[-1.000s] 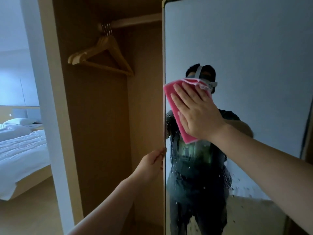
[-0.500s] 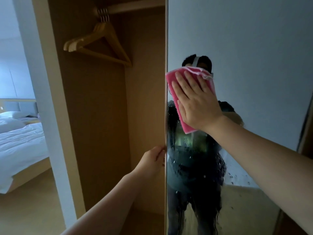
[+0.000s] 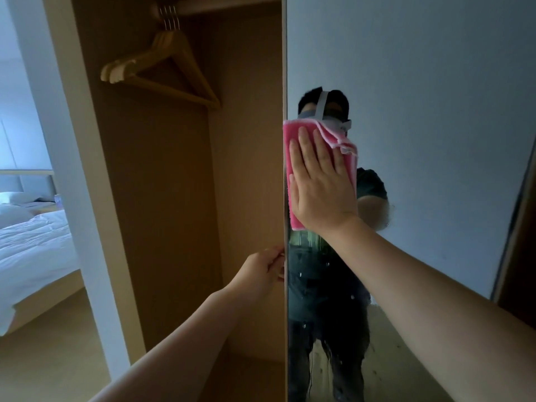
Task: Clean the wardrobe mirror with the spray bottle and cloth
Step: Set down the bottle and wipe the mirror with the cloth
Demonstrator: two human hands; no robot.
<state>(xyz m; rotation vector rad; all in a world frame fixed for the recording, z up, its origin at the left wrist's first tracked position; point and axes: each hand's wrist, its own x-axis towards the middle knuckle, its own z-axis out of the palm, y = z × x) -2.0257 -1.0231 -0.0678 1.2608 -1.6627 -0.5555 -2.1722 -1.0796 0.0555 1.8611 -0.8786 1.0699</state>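
Pink cloth (image 3: 294, 134) lies flat on the wardrobe mirror (image 3: 435, 111), hard against its left margin, at about the height of the reflected head. My right hand (image 3: 320, 187) covers most of it: palm to the glass, fingers straight and close together, pressing the cloth on. A folded pale corner of the cloth sticks out to the upper right of the fingertips.

My left hand (image 3: 261, 269) is lower down, fingers curled round the door edge (image 3: 285, 82) and gripping it; the fingertips are hidden behind the edge.

Droplets (image 3: 327, 265) and run marks sit on the glass below the cloth.

Left of the door is the open wardrobe bay, with wooden hangers (image 3: 162, 74) on the rail (image 3: 217, 2). At far left is a bed (image 3: 32, 245) with white linen.
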